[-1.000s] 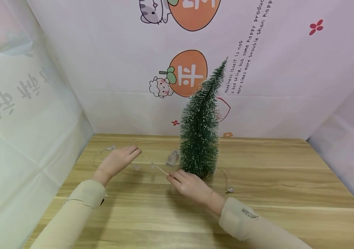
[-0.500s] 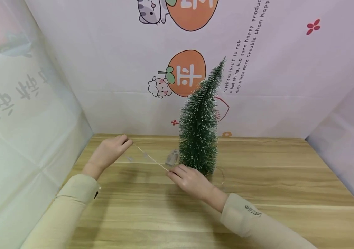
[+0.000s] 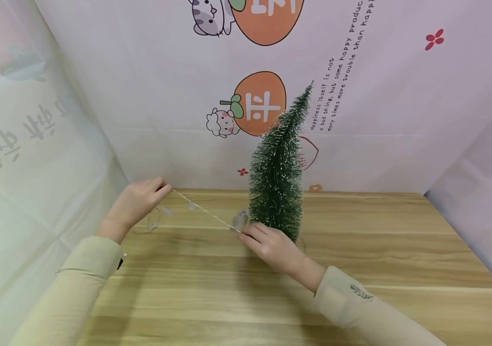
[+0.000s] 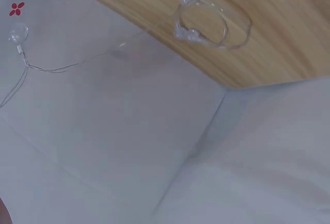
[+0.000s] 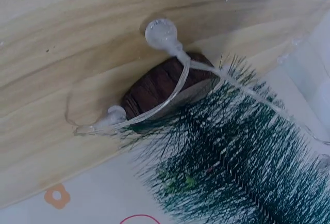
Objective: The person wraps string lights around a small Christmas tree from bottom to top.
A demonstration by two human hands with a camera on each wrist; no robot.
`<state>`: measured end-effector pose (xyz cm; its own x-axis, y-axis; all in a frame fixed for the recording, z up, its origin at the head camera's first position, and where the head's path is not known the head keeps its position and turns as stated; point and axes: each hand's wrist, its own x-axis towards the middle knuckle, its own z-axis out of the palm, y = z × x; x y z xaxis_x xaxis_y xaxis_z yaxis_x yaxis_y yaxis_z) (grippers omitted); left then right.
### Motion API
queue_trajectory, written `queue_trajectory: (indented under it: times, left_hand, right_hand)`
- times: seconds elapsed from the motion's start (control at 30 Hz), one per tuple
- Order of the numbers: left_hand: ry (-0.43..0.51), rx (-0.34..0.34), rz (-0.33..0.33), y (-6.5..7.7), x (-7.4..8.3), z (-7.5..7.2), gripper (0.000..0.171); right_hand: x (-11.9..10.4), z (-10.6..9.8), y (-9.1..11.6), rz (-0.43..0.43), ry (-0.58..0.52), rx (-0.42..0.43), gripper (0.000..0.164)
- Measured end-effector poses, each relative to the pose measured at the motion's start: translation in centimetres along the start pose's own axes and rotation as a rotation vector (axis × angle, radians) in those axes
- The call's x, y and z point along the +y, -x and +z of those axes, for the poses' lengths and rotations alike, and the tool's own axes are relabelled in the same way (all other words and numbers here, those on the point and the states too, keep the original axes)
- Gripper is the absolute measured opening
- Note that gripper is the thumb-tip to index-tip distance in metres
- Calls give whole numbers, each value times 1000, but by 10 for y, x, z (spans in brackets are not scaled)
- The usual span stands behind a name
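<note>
A string of clear bulb fairy lights point(image 3: 204, 210) runs taut between my two hands in the head view. My left hand point(image 3: 135, 202) pinches its upper end near the table's back left. With thumb and fingers, my right hand point(image 3: 278, 250) pinches the wire in front of the green bottle-brush Christmas tree point(image 3: 277, 173). The tree stands upright, its tip leaning right. In the right wrist view, a round bulb point(image 5: 161, 34) and its wire lie against the tree's brown base point(image 5: 160, 85). More of the string trails in loops point(image 4: 221, 25) below my left hand.
A small clear box point(image 3: 240, 218) lies left of the tree, partly behind my right fingers. The wooden table point(image 3: 380, 250) meets a printed white cloth backdrop point(image 3: 164, 96) at the back. Cloth also hangs along the left and right sides.
My left hand has moved left and away, drawing out a longer stretch of wire. My right hand has shifted slightly right and back. The loop and bulb right of the tree have drawn in.
</note>
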<state>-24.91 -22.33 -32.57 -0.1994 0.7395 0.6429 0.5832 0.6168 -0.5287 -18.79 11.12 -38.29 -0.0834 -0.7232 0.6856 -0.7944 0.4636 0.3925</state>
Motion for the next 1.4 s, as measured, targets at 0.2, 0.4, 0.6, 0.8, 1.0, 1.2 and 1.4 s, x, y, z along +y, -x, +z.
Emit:
queue_trajectory:
  times: [0.2, 0.4, 0.6, 0.8, 1.0, 1.2, 1.4]
  left_hand:
    - [-3, 12, 4, -7, -5, -10, 18]
    - [-10, 41, -12, -10, -10, -14, 16]
    - [-6, 63, -30, -12, -16, -19, 16]
    - [-19, 79, -47, -16, -23, -26, 11]
    - [-28, 115, -58, -18, -30, -30, 13]
    - [-41, 111, -96, -20, -37, -36, 18]
    - [-84, 107, -152, -27, -43, -43, 16]
  right_hand:
    - [5, -2, -3, -16, 9, 40, 31]
    - [9, -5, -10, -20, 17, 70, 31]
    - [11, -8, -16, -44, 46, 89, 32]
    - [10, -12, -20, -46, 55, 105, 27]
    - [10, -16, -23, -32, 59, 124, 27]
    - [9, -21, -24, -15, 38, 91, 35]
    - [8, -22, -28, -10, 53, 52, 37]
